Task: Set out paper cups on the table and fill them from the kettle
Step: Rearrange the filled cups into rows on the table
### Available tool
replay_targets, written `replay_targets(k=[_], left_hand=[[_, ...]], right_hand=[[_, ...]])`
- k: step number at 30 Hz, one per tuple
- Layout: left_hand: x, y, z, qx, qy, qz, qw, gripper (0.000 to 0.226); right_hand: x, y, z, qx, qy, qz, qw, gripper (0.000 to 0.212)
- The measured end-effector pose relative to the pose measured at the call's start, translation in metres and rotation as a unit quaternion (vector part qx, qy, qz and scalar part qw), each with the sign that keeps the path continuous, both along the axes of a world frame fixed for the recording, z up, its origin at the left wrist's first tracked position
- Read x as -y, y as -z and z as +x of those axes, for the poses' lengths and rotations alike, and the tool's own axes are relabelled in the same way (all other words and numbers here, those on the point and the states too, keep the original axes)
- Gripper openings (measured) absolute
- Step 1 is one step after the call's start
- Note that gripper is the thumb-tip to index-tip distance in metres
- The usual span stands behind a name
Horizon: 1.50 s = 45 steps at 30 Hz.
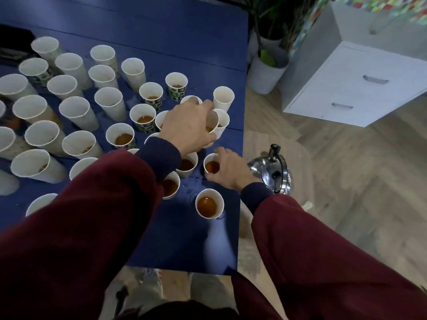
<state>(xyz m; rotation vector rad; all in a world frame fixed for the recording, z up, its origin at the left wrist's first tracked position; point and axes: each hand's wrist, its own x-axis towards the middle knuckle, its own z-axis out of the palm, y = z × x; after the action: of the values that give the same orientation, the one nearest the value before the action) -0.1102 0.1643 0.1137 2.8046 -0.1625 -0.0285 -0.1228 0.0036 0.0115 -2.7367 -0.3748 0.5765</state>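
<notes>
While the shiny steel kettle (275,173) is sitting low beside the desk's right edge, out of the way, I am working both hands among the paper cups. My left hand (188,127) is reaching across with its fingers wrapping round the far cup (213,122), and my right hand (230,169) is grasping the near cup (211,166) by its rim, probably to tidy the rows. Both are holding brown tea. The thin white paper walls are likely soft, so I am favouring a light grip, and the glossy blue desk (173,31) is showing wet drips.
</notes>
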Motion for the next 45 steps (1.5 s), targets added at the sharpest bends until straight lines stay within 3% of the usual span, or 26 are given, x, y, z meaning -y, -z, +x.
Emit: replay_targets(k=[5,11,17,22,30,39,45], left_hand=[[0.003,0.001,0.004,-0.009,-0.006,0.011,1.000,0.052],[0.004,0.000,0.011,-0.017,-0.001,0.010,1.000,0.054],[-0.008,-0.002,0.018,0.007,-0.030,0.005,1.000,0.051],[-0.016,-0.001,0.024,0.009,-0.057,0.003,0.998,0.048],[-0.024,0.003,0.025,-0.003,-0.085,0.018,0.996,0.056],[-0.016,0.003,0.029,0.008,-0.076,0.014,0.997,0.055],[-0.011,0.003,0.031,0.018,-0.066,0.011,0.998,0.058]], right_hand=[[-0.002,0.003,-0.008,0.008,0.012,-0.019,1.000,0.064],[0.007,-0.008,-0.007,-0.026,0.036,0.000,0.999,0.084],[0.030,-0.040,0.060,0.042,0.056,-0.042,0.997,0.067],[0.001,-0.045,0.107,0.054,-0.048,-0.045,0.996,0.088],[-0.027,-0.021,0.123,0.065,-0.047,-0.048,0.996,0.057],[-0.007,-0.022,0.103,0.063,-0.022,-0.058,0.996,0.069],[-0.006,-0.024,0.085,0.059,-0.049,-0.106,0.991,0.062]])
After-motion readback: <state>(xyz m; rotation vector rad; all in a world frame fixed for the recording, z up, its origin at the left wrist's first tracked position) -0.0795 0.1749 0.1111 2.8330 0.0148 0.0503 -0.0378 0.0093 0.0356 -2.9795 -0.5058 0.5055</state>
